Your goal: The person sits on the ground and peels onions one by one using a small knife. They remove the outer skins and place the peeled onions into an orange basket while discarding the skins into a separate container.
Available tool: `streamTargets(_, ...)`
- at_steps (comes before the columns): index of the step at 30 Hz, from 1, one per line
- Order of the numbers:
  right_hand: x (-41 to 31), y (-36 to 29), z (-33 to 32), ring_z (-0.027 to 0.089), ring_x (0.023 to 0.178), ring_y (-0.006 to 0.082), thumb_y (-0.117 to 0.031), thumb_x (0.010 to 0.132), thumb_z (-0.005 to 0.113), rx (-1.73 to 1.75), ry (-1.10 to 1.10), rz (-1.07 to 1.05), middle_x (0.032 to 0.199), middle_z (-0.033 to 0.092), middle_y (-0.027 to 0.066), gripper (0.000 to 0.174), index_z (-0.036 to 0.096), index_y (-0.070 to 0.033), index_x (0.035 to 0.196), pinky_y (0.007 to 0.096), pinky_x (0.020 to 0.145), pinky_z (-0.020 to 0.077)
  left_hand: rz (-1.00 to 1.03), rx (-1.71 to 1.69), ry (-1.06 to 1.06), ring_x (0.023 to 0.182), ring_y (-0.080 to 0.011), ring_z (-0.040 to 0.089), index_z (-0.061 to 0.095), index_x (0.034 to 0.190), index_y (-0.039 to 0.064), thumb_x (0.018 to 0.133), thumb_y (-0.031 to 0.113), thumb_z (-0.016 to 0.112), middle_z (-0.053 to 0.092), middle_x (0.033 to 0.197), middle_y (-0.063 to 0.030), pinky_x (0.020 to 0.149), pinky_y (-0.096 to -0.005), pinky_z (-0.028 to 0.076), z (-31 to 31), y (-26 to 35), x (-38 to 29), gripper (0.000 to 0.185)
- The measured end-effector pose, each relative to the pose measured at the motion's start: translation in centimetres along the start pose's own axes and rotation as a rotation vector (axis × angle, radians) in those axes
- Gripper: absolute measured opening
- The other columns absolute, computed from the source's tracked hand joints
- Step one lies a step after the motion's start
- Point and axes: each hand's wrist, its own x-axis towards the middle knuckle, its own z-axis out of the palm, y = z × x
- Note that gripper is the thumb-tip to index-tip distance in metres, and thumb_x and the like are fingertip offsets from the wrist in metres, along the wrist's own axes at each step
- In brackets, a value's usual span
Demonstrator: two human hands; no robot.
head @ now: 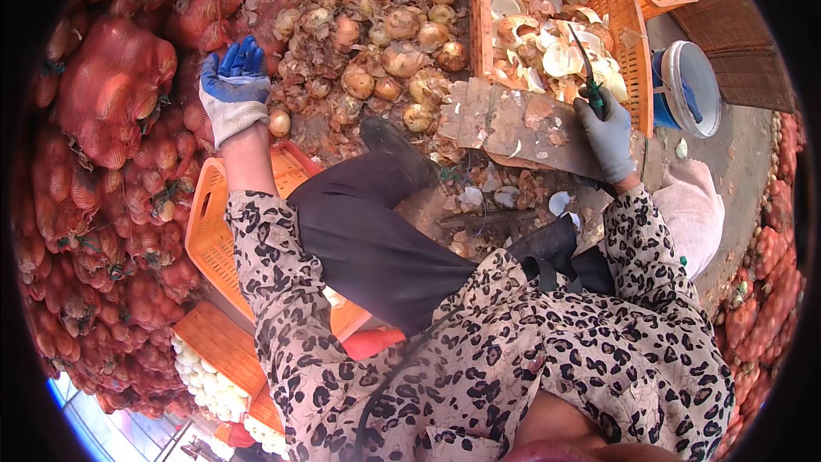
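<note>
At the upper left, my left hand (pixel 236 86) in a white and blue coated glove is raised, palm up with the fingers curled a little, and holds nothing. It is beside a heap of unpeeled onions (pixel 402 59). My right hand (pixel 605 128), in a grey glove, grips the green handle of a knife (pixel 585 65); its dark, narrow blade points up over an orange plastic crate (pixel 635 77) of onion skins and cut scraps. Under that hand lies a worn wooden board (pixel 513 122) with bits of skin on it, at the crate's near side.
Red mesh sacks of onions (pixel 112 93) are piled at the left. An orange crate (pixel 224 237) stands beside my leg, with peeled onions (pixel 205 385) in crates below it. A white and blue bucket (pixel 699 90) and a pale cloth-covered object (pixel 689 212) are at the right.
</note>
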Motion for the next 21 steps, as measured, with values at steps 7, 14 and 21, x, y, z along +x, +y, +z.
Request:
streamTargets(7, -1.1, -2.1, -1.0, 0.062, 0.070, 0.0123, -0.021, 0.085, 0.076, 0.030, 0.047, 0.058, 0.079, 0.069, 0.0095, 0.029, 0.070, -0.002, 0.107, 0.0302, 0.069, 0.0502, -0.013, 0.158, 0.169, 0.116, -0.0440, 0.060, 0.045, 0.132, -0.006, 0.103, 0.036, 0.044, 0.056, 0.132, -0.0299, 0.101, -0.0542, 0.050, -1.8, -3.3, 6.4, 0.052)
streamTargets(14, -2.7, -2.6, -2.4, 0.061, 0.078, 0.0073, -0.015, 0.087, 0.074, 0.062, 0.036, 0.142, 0.088, 0.071, 0.0049, 0.029, 0.068, 0.000, 0.111, 0.0271, 0.072, 0.0501, -0.168, 0.283, 0.081, 0.099, -0.0439, 0.065, 0.050, 0.124, -0.007, 0.103, 0.035, 0.049, 0.064, 0.115, -0.0316, 0.092, -0.0553, 0.053, -2.2, -8.9, 8.8, 0.047)
streamTargets(21, -3.3, -4.0, -3.3, 0.059, 0.083, 0.0070, -0.013, 0.089, 0.072, 0.058, 0.018, 0.255, 0.093, 0.069, 0.0022, 0.029, 0.067, 0.000, 0.114, 0.0242, 0.077, 0.0490, -0.307, 0.410, 0.037, 0.100, -0.0422, 0.066, 0.054, 0.122, -0.004, 0.101, 0.032, 0.056, 0.067, 0.111, -0.0269, 0.090, -0.0542, 0.055, -2.7, -11.5, 9.0, 0.042)
